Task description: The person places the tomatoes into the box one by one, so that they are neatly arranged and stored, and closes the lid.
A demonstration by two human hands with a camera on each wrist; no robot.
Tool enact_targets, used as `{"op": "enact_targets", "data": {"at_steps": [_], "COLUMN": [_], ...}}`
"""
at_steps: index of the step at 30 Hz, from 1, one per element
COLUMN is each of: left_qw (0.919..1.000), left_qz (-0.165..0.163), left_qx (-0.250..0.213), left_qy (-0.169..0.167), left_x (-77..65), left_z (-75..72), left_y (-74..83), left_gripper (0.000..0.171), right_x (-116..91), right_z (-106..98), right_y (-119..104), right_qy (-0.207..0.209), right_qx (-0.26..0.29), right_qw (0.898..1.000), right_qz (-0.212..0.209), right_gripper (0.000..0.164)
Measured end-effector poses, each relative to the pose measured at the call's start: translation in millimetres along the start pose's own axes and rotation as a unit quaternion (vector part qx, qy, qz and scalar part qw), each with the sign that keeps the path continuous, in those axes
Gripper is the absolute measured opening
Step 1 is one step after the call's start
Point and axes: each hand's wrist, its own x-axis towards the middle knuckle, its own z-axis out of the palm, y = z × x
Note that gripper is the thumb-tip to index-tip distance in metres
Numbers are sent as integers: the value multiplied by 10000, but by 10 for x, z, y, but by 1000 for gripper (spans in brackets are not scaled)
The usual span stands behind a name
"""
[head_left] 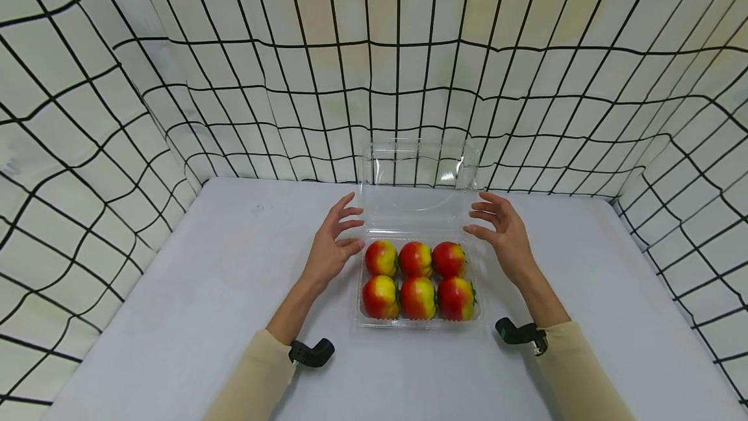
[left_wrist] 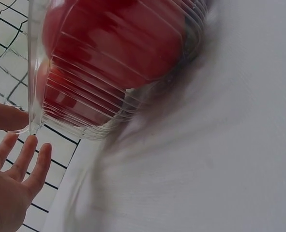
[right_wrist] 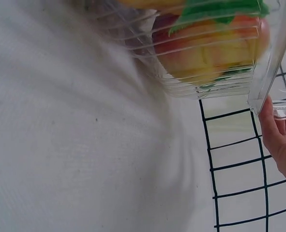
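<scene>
On the table stands a clear plastic clamshell box, its transparent lid swung up and back. In its base, in two rows, lie several round red-and-yellow fruits; green leaves show on some in the right wrist view. My left hand is at the box's left side near the hinge, fingers loosely extended, fingertips right at the lid's edge. On the opposite side my right hand mirrors it, its fingers slightly bent beside the lid. In the right wrist view its fingertip meets the box's rim corner.
A white cloth-like surface covers the table. Black grid netting over pale walls rises behind the box and along both sides. A black wrist camera sits on the left wrist, another black camera on the right.
</scene>
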Motion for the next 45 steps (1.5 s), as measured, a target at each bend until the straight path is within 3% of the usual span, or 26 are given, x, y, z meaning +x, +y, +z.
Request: {"op": "enact_targets", "data": {"at_steps": [11, 24, 33, 45], "left_qw": [9996, 9989, 9976, 9921], "left_qz": [98, 167, 419, 389], "left_qx": [-182, -167, -317, -1140], "left_qy": [189, 407, 448, 335], "left_x": [43, 78, 96, 83], "left_z": [30, 65, 89, 76], "left_y": [101, 190, 179, 161], "left_gripper": [77, 66, 61, 46], "right_x": [-30, -46, -57, -48], "right_z": [-11, -34, -42, -32], "right_y": [10, 32, -25, -226], "right_qy": [14, -46, -52, 113], "right_qx": [599, 537, 358, 1106], "right_qw": [9977, 9976, 9980, 9886], "right_qz": [-324, -444, -525, -1019], "right_gripper": [56, 52, 53, 54]}}
